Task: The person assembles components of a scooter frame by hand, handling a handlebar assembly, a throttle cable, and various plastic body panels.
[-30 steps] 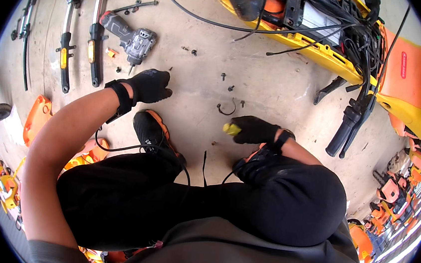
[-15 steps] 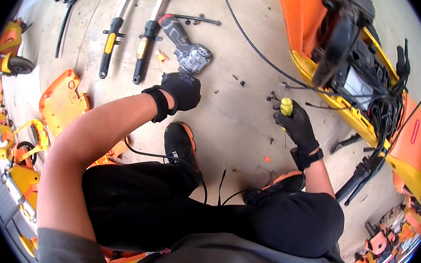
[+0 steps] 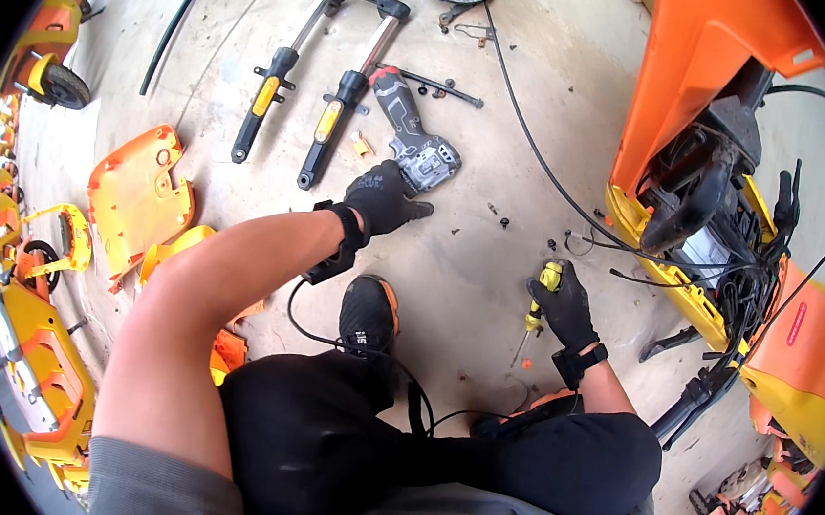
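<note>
My left hand, in a black glove, is at the front end of a grey and black cordless power drill lying on the floor. Its thumb stretches out to the right, apart from the other fingers, which are partly hidden; whether they touch the drill I cannot tell. In my gloved right hand is a screwdriver with a yellow handle, its thin shaft pointing down and slightly left. Close above that hand, small dark screws lie on the floor.
A front fork with two legs lies beyond my left hand. On the right rests an orange and yellow scooter body with loose black cables. Orange panels lie at left. A long black cable crosses the floor.
The whole view has shifted, so floor things appear farther right and lower. My left thumb has stretched out from a closed-looking hand. The screwdriver has tilted, showing its shaft and more of its handle.
</note>
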Tool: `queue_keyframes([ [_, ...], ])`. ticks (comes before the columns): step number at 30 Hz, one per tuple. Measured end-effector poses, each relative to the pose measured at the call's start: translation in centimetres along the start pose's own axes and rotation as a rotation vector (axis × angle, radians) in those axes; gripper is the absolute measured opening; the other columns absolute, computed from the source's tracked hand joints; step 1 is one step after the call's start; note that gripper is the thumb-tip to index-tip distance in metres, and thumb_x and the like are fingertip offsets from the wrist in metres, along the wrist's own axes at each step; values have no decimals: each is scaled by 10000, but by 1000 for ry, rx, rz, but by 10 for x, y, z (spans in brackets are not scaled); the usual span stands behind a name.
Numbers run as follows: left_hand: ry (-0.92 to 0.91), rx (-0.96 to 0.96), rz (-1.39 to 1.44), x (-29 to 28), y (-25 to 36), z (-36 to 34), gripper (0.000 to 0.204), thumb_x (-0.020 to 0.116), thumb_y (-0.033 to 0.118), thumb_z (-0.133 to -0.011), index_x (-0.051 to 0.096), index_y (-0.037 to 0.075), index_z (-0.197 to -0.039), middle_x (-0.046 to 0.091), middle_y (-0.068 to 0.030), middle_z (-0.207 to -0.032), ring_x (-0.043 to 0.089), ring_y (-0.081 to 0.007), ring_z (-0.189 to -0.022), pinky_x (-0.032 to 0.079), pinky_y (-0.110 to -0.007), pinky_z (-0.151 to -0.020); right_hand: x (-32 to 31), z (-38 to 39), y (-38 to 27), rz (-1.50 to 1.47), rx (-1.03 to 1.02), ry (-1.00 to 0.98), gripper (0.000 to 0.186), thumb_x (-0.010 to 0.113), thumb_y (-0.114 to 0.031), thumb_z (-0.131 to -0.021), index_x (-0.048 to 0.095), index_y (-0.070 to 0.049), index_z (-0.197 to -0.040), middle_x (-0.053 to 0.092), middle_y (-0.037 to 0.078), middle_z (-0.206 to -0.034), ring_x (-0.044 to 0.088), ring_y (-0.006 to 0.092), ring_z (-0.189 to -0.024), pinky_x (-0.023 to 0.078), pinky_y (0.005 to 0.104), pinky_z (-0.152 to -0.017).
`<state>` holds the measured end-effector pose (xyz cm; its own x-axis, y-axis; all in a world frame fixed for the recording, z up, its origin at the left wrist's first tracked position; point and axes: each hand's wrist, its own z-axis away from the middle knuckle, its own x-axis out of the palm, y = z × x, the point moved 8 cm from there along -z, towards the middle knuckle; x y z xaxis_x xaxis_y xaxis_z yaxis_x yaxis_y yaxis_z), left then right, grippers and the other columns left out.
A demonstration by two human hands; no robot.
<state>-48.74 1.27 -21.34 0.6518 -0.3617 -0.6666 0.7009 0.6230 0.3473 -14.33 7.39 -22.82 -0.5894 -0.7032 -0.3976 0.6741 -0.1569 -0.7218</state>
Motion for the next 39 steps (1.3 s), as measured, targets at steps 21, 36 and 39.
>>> queue_keyframes([
  [21,-276,402,416,47,18,29,550,851,367,-744,598,24,-1092,651,-128,-874,638,-235,-817,508,-371,-723,-17,-13,-7,540,-318,91,514,713,-239,-855,555,-34,-1299,612,172,-1075,620,314,-965,520,379,-812],
  [36,17,692,-286,44,65,25,304,744,386,-771,679,141,-939,653,-131,-934,642,-351,-928,512,-486,-791,-14,-28,-80,650,-508,-30,238,715,-245,-835,591,-54,-904,623,161,-881,604,379,-870,491,466,-786],
  [39,78,564,-138,24,55,22,356,735,378,-801,659,114,-1027,644,-136,-952,632,-356,-948,503,-495,-794,-5,-30,-122,617,-511,-141,244,711,-251,-839,584,-49,-895,618,164,-865,604,380,-851,493,459,-770],
])
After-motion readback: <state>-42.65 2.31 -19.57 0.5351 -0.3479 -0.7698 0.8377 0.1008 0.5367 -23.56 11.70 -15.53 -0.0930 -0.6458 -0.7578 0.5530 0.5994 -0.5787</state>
